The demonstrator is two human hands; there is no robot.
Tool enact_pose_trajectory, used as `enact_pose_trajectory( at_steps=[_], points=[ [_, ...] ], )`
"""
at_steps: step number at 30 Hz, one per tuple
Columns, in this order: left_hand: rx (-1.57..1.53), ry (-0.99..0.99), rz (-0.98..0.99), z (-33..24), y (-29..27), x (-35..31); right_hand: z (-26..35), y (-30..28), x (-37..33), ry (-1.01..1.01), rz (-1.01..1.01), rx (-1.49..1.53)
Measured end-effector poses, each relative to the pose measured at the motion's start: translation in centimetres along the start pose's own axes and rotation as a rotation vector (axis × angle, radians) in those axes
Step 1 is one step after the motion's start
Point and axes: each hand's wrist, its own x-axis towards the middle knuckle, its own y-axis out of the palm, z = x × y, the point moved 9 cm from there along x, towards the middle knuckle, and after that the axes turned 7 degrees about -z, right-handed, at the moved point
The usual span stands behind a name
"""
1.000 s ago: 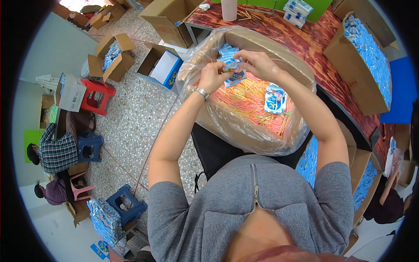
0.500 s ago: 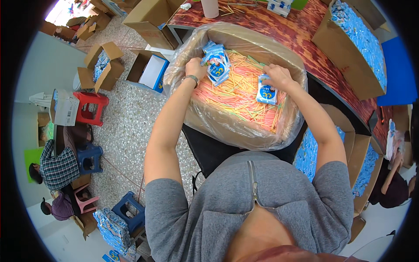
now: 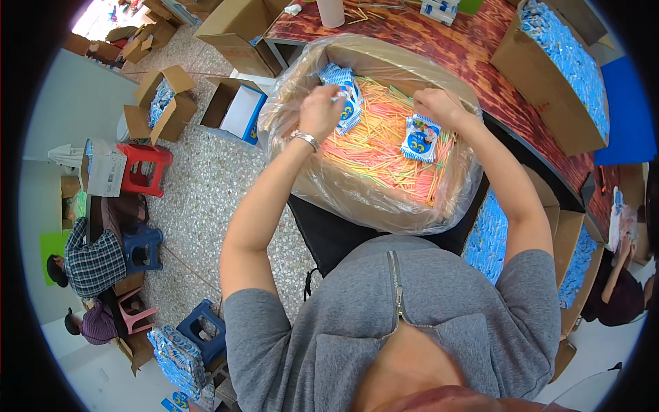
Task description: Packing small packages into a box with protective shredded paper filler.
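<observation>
Thin pink, yellow and green sticks (image 3: 377, 147) fill a large cardboard box lined with clear plastic (image 3: 384, 209) in front of me. My left hand (image 3: 320, 113) is curled over the box's left part, beside a few overlapping blue-and-white packets (image 3: 352, 113); motion blurs its fingertips. Over the right part, my right hand (image 3: 443, 108) is closed, with its fingers bent downward; what they hold, if anything, is hidden. Just below those fingers a single blue-and-white packet (image 3: 420, 140) lies on the sticks, and I cannot tell whether they touch it.
Behind the box runs a red-brown patterned table (image 3: 453, 44) with a pale cup (image 3: 331, 12). Cartons of blue packets stand at the right (image 3: 566, 69) and beside my right arm (image 3: 486, 237). On the left floor are a red stool (image 3: 145, 165), blue stools and open cartons. People sit farther left.
My left hand has lifted off the left packets and shifted slightly right, turning over. My right hand has drawn back a little from the right packet, leaving more of it visible.
</observation>
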Motion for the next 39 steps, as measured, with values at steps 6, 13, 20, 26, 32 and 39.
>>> enact_pose_trajectory(
  at_steps=[6,13,20,26,32,39],
  points=[
    [-0.256,-0.066,0.342,-3.6,3.9,-2.4,-2.5,3.4,-1.5,0.129,0.162,-0.156],
    [-0.349,-0.14,0.477,-4.7,5.8,-3.8,-1.0,1.3,-1.5,-0.032,-0.003,-0.226],
    [-0.434,-0.153,0.546,-7.0,7.1,-4.3,5.8,-6.4,-1.2,-0.272,-0.331,0.006],
    [-1.003,-0.551,0.503,-6.0,4.6,-3.9,6.0,-6.4,0.4,0.136,-0.258,0.724],
    [-0.737,-0.406,0.374,-3.1,0.9,-3.7,9.6,-5.7,2.0,-0.035,-0.261,0.732],
    [-0.619,-0.452,0.143,0.5,-3.3,-3.9,10.2,3.7,2.8,-0.125,0.086,0.69]
  ],
)
